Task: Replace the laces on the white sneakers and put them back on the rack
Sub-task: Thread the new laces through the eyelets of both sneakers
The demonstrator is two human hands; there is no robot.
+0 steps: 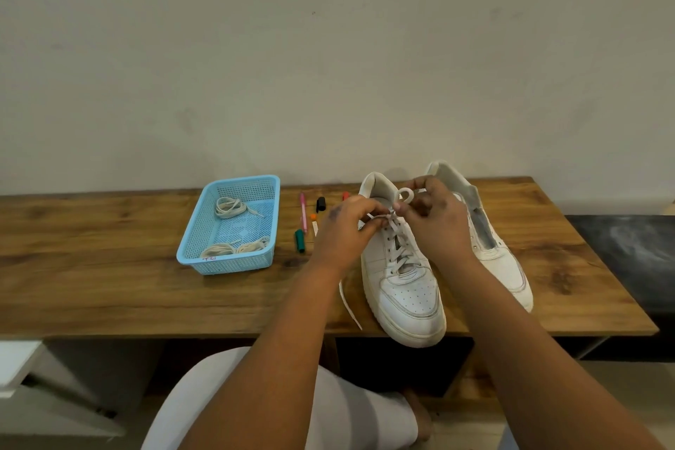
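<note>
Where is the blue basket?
The light blue plastic mesh basket sits on the wooden table, left of the laced white sneaker, with coloured pens between them.

A grained, matt wood tabletop [109, 289] is seen beneath a perforated light-blue plastic basket [231, 225] of woven cloth laces [228, 208], smooth plastic pens [300, 240], and two white sneakers [403, 285] of smooth, slightly scuffed leather-like material with flat cloth lacing, against a matt wall [328, 47].
</note>
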